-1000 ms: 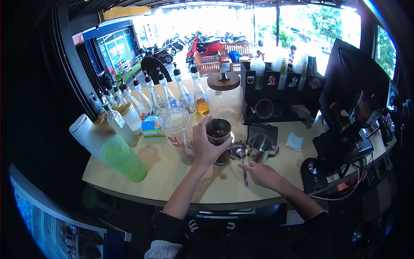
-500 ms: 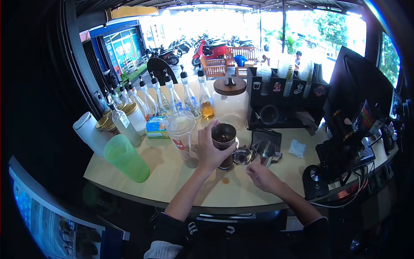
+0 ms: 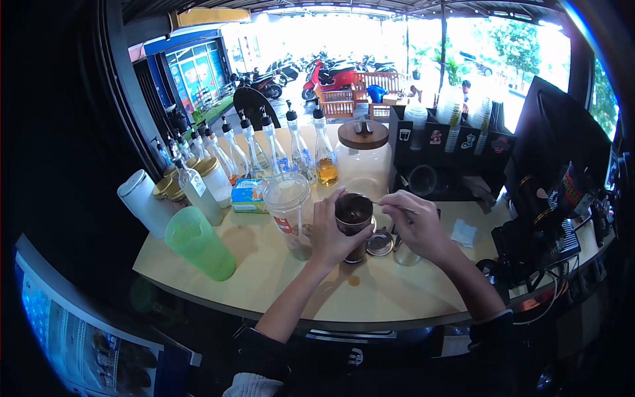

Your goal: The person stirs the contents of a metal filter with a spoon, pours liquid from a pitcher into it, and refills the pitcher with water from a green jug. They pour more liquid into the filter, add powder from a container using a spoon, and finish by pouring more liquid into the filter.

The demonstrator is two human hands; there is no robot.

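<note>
My left hand [image 3: 333, 237] is wrapped round a jar [image 3: 353, 213] with a dark inside, standing on the counter and tilted a little. My right hand [image 3: 424, 230] is closed in a pinch on a thin spoon-like utensil [image 3: 379, 203], whose far end is at the jar's mouth. Its tip is too small to make out. A round metal lid [image 3: 380, 243] lies just right of the jar. Below my right hand, a metal cup [image 3: 407, 257] is mostly hidden. Left of my left hand stands a large clear lidded tumbler [image 3: 288, 193] with a red label.
A green pitcher [image 3: 200, 245] stands on the left of the counter [image 3: 264, 291]. Pump-topped bottles [image 3: 326, 162] and a wooden-lidded jar [image 3: 363, 159] line the back. A black cup holder [image 3: 450, 162] stands at the back right, near a white tissue [image 3: 464, 233] and black equipment [image 3: 529, 245].
My right hand has risen from beside the metal cup to the jar's mouth, bringing the utensil there. My left hand stays round the jar. The view has shifted slightly.
</note>
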